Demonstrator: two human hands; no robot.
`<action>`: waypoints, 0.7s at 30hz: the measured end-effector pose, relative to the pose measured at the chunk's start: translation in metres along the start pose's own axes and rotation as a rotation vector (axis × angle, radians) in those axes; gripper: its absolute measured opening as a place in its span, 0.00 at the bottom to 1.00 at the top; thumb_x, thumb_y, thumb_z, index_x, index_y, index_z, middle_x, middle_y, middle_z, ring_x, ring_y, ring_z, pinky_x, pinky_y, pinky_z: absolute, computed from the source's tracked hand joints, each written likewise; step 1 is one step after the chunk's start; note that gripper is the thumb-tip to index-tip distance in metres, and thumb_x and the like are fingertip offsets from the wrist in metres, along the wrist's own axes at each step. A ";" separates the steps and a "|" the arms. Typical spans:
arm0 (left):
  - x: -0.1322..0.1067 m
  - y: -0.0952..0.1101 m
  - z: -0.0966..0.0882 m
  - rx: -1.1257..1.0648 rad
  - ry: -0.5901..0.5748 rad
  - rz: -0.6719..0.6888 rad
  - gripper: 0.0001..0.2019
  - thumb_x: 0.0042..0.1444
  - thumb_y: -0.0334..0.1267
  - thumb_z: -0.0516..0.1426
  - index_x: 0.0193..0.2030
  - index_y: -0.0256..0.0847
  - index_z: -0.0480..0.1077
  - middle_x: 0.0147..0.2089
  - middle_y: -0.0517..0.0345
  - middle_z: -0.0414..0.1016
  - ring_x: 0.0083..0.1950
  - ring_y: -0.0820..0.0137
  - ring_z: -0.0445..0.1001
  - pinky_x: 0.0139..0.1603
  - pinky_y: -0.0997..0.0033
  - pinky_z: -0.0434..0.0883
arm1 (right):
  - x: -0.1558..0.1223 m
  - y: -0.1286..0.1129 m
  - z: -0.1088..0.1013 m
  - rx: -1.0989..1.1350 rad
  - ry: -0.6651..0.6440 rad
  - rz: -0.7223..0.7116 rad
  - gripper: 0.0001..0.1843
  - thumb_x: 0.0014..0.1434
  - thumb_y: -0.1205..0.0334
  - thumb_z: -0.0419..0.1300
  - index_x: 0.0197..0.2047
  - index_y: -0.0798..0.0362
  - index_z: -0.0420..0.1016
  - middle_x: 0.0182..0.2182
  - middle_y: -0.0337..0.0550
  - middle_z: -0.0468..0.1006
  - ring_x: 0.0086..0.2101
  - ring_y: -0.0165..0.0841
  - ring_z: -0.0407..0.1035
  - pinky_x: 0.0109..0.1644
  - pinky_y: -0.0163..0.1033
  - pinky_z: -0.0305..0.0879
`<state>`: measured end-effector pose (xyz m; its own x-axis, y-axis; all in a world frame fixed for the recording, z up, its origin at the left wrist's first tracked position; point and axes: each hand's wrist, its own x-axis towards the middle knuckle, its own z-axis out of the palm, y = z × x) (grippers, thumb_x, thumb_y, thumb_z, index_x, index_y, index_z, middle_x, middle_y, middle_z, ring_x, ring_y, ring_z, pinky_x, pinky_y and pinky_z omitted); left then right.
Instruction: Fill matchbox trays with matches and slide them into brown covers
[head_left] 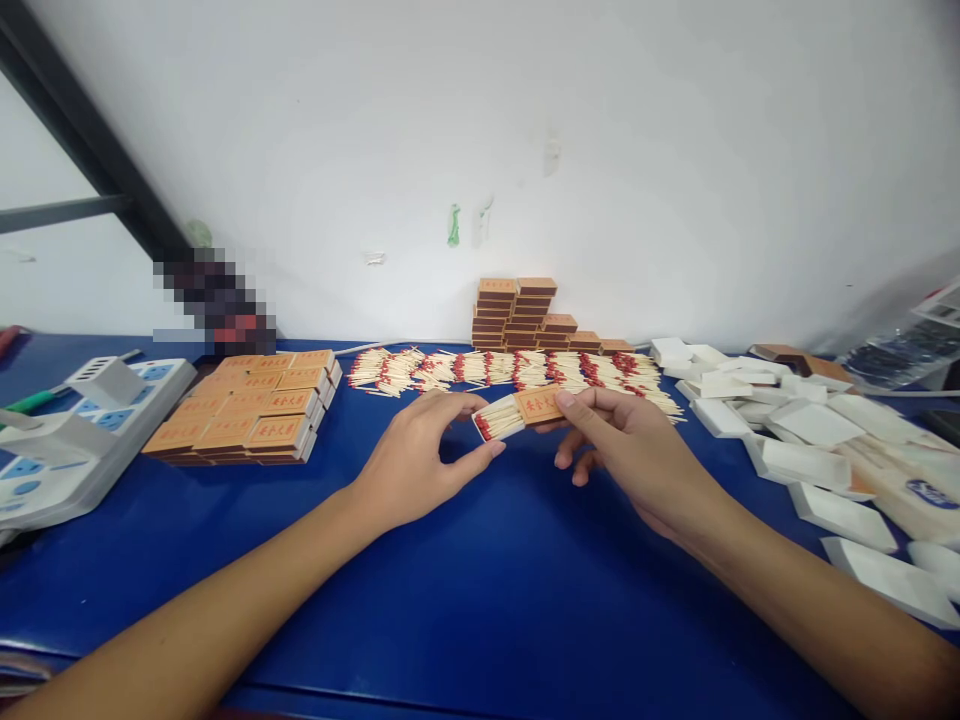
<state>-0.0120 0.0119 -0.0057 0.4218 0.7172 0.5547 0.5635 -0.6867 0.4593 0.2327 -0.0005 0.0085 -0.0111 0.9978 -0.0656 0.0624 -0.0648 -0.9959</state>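
Observation:
A matchbox is held above the blue table, its white inner tray partly out of the printed sleeve toward the left. Red-tipped matches lie in the tray. My right hand pinches the sleeve at its right end, thumb on top, with the other fingers loosely bent below. My left hand curves around the tray's left end, thumb at the near edge and forefinger at the far edge. Just behind both hands, loose matches lie in a long row of bunches.
Stacked matchboxes sit at the left, beside a white power strip with plugs. More brown boxes are piled against the wall. White empty trays lie scattered at the right, near a plastic-wrapped pack.

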 end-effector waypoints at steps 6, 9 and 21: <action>0.001 0.003 -0.003 -0.019 -0.044 0.100 0.18 0.72 0.39 0.61 0.67 0.45 0.71 0.62 0.52 0.81 0.60 0.62 0.80 0.64 0.60 0.77 | -0.001 0.001 0.002 0.005 0.001 0.040 0.28 0.56 0.34 0.73 0.35 0.53 0.78 0.43 0.54 0.87 0.22 0.28 0.73 0.18 0.33 0.70; 0.002 0.002 -0.004 -0.047 -0.086 0.187 0.16 0.76 0.36 0.56 0.67 0.44 0.71 0.64 0.51 0.79 0.65 0.64 0.78 0.68 0.60 0.75 | 0.000 0.002 0.002 0.019 0.000 0.062 0.31 0.54 0.32 0.73 0.37 0.54 0.79 0.43 0.55 0.87 0.22 0.28 0.73 0.18 0.32 0.70; 0.002 -0.004 -0.002 -0.015 -0.048 0.272 0.15 0.75 0.35 0.57 0.65 0.43 0.75 0.65 0.48 0.79 0.66 0.62 0.78 0.67 0.56 0.78 | -0.002 0.001 0.001 0.030 -0.042 0.052 0.28 0.59 0.35 0.72 0.37 0.55 0.80 0.42 0.53 0.86 0.23 0.28 0.73 0.19 0.32 0.69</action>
<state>-0.0144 0.0159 -0.0053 0.5898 0.5107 0.6255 0.4141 -0.8563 0.3086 0.2314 -0.0029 0.0071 -0.0504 0.9916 -0.1195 0.0340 -0.1179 -0.9924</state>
